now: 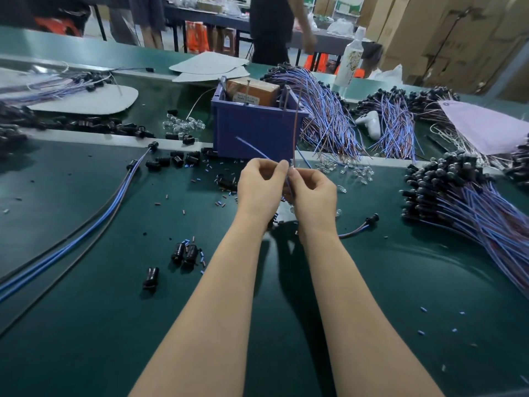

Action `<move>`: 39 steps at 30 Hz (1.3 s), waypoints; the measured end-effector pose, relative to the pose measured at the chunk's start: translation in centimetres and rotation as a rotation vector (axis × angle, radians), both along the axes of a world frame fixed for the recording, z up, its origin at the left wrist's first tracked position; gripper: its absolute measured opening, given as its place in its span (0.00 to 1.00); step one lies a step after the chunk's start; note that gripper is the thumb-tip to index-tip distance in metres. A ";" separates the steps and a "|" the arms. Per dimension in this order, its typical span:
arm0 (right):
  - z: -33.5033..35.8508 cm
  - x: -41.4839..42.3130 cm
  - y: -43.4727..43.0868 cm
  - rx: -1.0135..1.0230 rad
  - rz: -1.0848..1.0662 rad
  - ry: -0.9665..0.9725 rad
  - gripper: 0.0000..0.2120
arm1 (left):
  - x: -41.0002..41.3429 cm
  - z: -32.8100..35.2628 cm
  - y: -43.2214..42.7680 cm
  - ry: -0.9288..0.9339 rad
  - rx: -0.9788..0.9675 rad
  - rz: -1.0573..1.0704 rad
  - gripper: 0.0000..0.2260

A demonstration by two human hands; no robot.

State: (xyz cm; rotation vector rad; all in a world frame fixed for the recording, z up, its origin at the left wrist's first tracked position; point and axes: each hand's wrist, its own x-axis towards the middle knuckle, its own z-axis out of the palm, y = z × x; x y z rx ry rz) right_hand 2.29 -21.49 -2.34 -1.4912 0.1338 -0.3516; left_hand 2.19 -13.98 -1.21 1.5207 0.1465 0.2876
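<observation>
Meeting point of blue wire (252,147) and brown wire (294,130) is hidden by the pinching fingertips of left hand (262,184) and right hand (313,193); any part held there cannot be made out. Wire bundle (472,207) is cut by the right edge, blue cables (86,233) by the left. Print on brown box (253,90) is too small to be read. Background person (270,30) is cropped at the top, blurred.
</observation>
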 end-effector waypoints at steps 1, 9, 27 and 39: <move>0.0 0.0 0.0 -0.019 -0.005 -0.005 0.07 | 0.0 0.0 -0.1 0.006 0.011 0.020 0.04; 0.0 -0.1 0.2 -0.016 0.002 -0.039 0.07 | 0.0 -0.1 -0.1 0.016 -0.021 -0.060 0.05; 0.3 -0.4 0.1 -0.478 -0.091 -0.136 0.12 | 0.3 -0.6 1.4 -0.088 0.155 0.058 0.15; 0.5 -0.9 0.8 -0.367 -0.287 -0.209 0.13 | 0.6 -0.9 1.4 -0.094 0.139 0.077 0.15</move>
